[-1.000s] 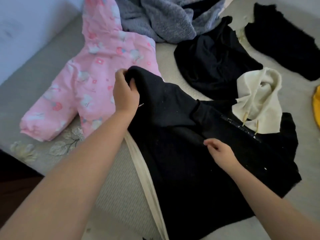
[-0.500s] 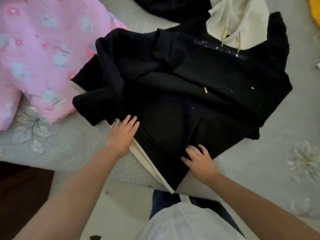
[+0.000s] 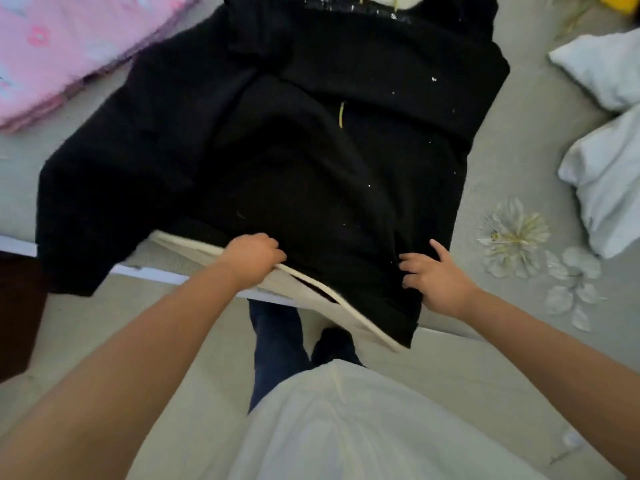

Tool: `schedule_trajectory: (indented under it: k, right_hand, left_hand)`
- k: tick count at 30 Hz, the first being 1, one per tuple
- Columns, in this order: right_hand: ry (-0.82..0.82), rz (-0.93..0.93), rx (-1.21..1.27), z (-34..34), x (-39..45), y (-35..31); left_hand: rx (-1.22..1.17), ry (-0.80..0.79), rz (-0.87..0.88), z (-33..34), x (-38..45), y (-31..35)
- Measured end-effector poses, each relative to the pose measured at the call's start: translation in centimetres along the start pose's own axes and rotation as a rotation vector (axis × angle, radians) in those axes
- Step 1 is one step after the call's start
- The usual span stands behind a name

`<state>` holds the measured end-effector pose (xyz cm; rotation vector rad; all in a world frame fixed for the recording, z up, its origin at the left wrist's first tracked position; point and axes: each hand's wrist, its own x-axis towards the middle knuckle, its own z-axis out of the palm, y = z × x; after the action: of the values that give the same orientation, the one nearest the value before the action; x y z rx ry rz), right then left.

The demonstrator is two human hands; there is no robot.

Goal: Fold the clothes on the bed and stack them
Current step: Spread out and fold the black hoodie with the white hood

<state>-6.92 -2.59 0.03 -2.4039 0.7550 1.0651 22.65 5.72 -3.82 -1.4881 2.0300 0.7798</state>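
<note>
A black hoodie (image 3: 311,140) with a cream lining lies spread on the grey bed (image 3: 512,161), its hem hanging over the near edge. My left hand (image 3: 254,254) grips the hem at its left part, fingers curled round the cloth beside the cream edging. My right hand (image 3: 434,275) pinches the hem at its right part, with one finger pointing up. One sleeve is folded across the left side and droops off the bed edge. The hood's cream inside shows at the top of the view.
A pink printed garment (image 3: 69,46) lies at the upper left, touching the hoodie. White cloth (image 3: 609,147) is bunched at the right, with a yellow item (image 3: 623,1) at the top right corner. My legs and white shirt stand below the bed edge.
Both hands came down from the sleeve and chest to the hem and closed on it. The view tilted down toward the bed edge, and the sleeve now lies folded over.
</note>
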Motion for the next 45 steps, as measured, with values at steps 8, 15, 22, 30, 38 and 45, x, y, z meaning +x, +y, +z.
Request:
schedule_trajectory:
  k: [8, 15, 22, 30, 38, 45]
  right_hand:
    - [-0.205, 0.246, -0.146, 4.7, -5.7, 6.1]
    - [0.391, 0.397, 0.176, 4.2, -3.2, 0.4]
    - [0.41, 0.179, 0.179, -0.1, 3.1, -4.4]
    - [0.38, 0.118, 0.074, -9.7, 12.2, -10.8]
    - [0.376, 0.228, 0.222, -20.2, 21.7, -17.5]
    - [0.527, 0.095, 0.189, -29.1, 29.1, -19.3]
  left_hand:
    - [-0.526, -0.117, 0.067, 4.1, 0.2, 13.6]
    - [-0.655, 0.439, -0.421, 3.7, -2.7, 7.9]
    - [-0.719, 0.505, -0.983, 4.3, -4.7, 0.2]
    - [-0.569, 0.604, -0.585, 6.9, -6.7, -7.1]
    - [-0.912, 1.023, -0.865, 2.5, -10.1, -21.4]
    - [-1.023, 1.025, -1.036, -0.8, -9.2, -32.3]
